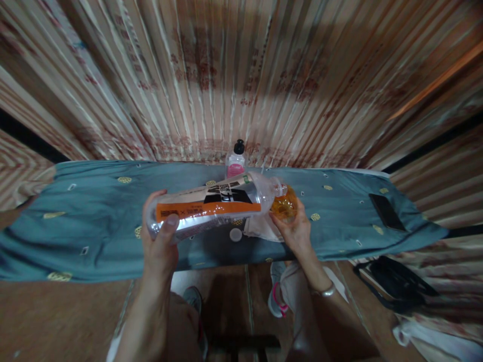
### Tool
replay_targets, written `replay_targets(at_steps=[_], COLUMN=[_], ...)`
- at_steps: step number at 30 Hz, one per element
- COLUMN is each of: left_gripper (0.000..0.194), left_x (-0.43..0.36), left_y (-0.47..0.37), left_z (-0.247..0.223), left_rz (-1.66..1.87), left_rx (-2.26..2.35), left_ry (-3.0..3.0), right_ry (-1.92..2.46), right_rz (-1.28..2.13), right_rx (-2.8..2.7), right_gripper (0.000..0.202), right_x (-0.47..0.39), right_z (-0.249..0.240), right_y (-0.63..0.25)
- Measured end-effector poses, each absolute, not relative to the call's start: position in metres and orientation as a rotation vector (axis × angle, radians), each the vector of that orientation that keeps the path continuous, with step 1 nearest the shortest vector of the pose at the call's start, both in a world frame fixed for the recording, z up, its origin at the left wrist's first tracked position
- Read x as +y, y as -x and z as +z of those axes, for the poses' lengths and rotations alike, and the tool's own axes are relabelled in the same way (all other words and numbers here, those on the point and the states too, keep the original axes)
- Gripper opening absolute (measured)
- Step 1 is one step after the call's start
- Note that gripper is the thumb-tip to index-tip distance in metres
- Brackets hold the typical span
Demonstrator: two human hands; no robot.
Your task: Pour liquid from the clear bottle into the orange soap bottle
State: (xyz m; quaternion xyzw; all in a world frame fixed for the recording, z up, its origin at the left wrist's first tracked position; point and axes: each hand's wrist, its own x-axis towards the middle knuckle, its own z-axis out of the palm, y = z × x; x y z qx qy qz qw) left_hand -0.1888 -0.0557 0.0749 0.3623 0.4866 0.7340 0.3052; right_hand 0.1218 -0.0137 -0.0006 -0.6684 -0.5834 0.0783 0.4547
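My left hand (162,241) is closed round the base of a large clear plastic bottle (241,203) with an orange, black and silver label. The bottle lies nearly level above the table, its uncapped neck pointing right. Under the mouth, my right hand (296,226) grips a small amber see-through container (286,203); whether the colour is its wall or a liquid I cannot tell. Neck and container overlap in view, so contact between them is unclear. Below the bottle, a round white cap (236,235) lies on the cloth beside a whitish cloth or bag (264,227), partly hidden.
A blue-green patterned cloth (94,216) covers the narrow table. At its back stands a clear pump-top bottle with a pink label (236,163). A dark phone (387,211) lies at the right. Curtains (226,75) hang behind; a black bag (396,281) rests at lower right.
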Motion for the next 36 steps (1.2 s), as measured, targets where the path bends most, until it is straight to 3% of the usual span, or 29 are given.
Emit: replay_targets(at_steps=[36], left_gripper=[0.071], left_x=[-0.0538], left_y=[0.1881], left_z=[0.0723], left_rz=[1.97], left_rx=[1.266], left_ry=[-0.917], right_ry=[1.66], right_rz=[0.282], right_rx=[-1.43], right_gripper=[0.091], right_x=[-0.0153], right_z=[0.0078], right_y=[-0.1186])
